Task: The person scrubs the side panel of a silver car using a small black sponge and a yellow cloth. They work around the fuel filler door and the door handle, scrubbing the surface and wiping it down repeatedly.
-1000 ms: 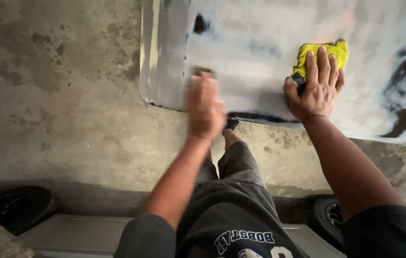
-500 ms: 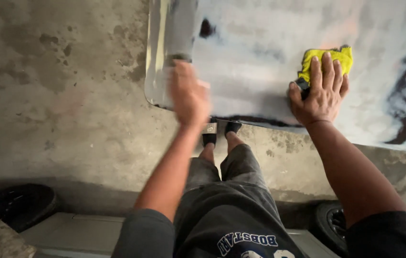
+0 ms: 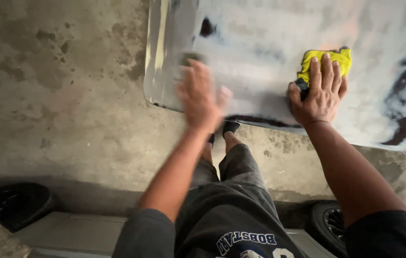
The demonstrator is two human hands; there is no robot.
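Here the left hand, blurred, presses a dark sanding block onto the pale panel; its fingers' state I cannot tell. The right hand, fingers spread, pins a yellow cloth farther right. Near the panel's left edge, the block could slip off.

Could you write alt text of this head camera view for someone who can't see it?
Seen from above, a person's blurred left hand presses a dark pad on a pale grey panel, while the right hand lies flat on a yellow cloth. Below is a stained concrete floor.

A car body workshop: stained concrete floor; sanded grey panel; wheels.
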